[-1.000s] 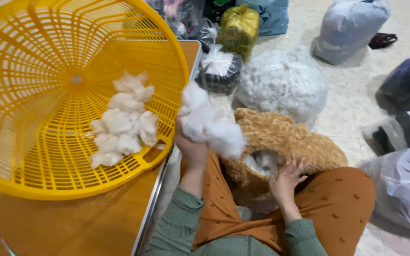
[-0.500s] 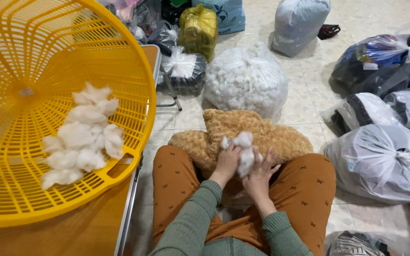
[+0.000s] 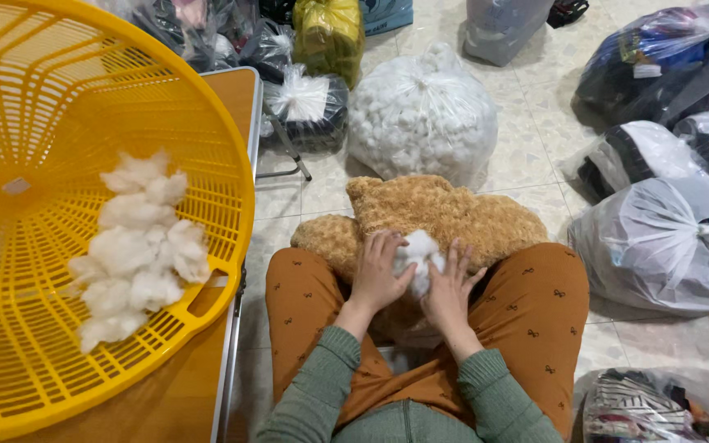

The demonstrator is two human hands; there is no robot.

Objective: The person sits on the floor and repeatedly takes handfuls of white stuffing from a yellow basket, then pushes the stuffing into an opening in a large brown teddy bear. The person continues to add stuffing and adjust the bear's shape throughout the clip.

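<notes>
Head camera, looking down: a seated person in rust-orange trousers and green sleeves works at a tan plush toy [image 3: 445,215] lying across the lap, its far end reaching onto the tiled floor [image 3: 535,156]. Left hand [image 3: 377,276] and right hand [image 3: 446,289] meet over the toy's near edge, fingers curled around a tuft of white stuffing [image 3: 418,253] that sits between them; the left fingers pinch its left side, the right fingers press against its right side.

At left, a large yellow slatted basket [image 3: 51,107] rests tilted on a wooden surface [image 3: 166,406], holding a heap of white stuffing clumps [image 3: 137,250] on its near-right wall.

Just beyond the toy stands a clear bag of white filling [image 3: 422,115], knotted at the top. Beside it to the left sits a dark bag with a white tuft [image 3: 305,111], and farther off a yellow bag [image 3: 330,33]. Along the right side of the floor lie several tied plastic sacks, one large pale sack [image 3: 666,246] nearest the person's right knee.
</notes>
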